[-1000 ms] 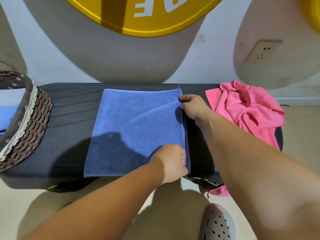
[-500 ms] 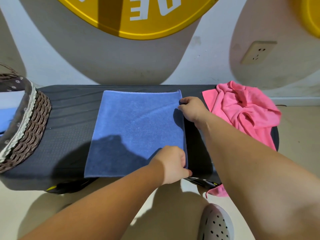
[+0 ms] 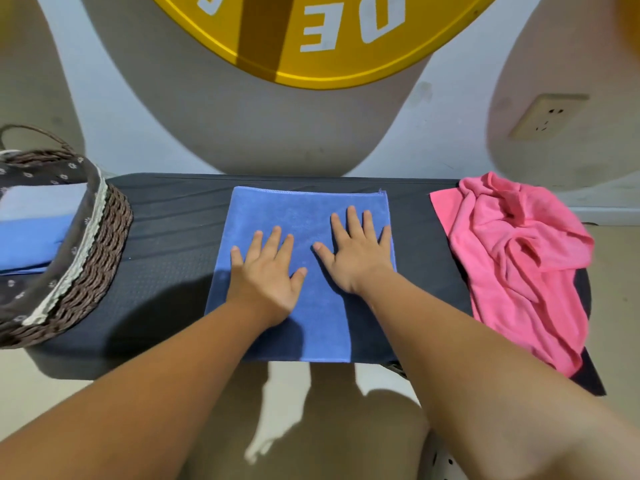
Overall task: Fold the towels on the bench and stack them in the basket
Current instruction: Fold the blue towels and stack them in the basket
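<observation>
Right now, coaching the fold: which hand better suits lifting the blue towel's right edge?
Probably the right hand: its fingers lie by that edge of the blue towel; the left hand rests farther left.

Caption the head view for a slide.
Left hand and right hand lie flat on the blue towel, between basket and pink towel.

High on the far wall (image 3: 145, 109), a round yellow sign (image 3: 346, 69) with white letters. Farther right, a beige wall socket (image 3: 549, 116). Near bottom right, part of a white perforated shoe (image 3: 446, 464) on pale floor (image 3: 620, 271).
</observation>
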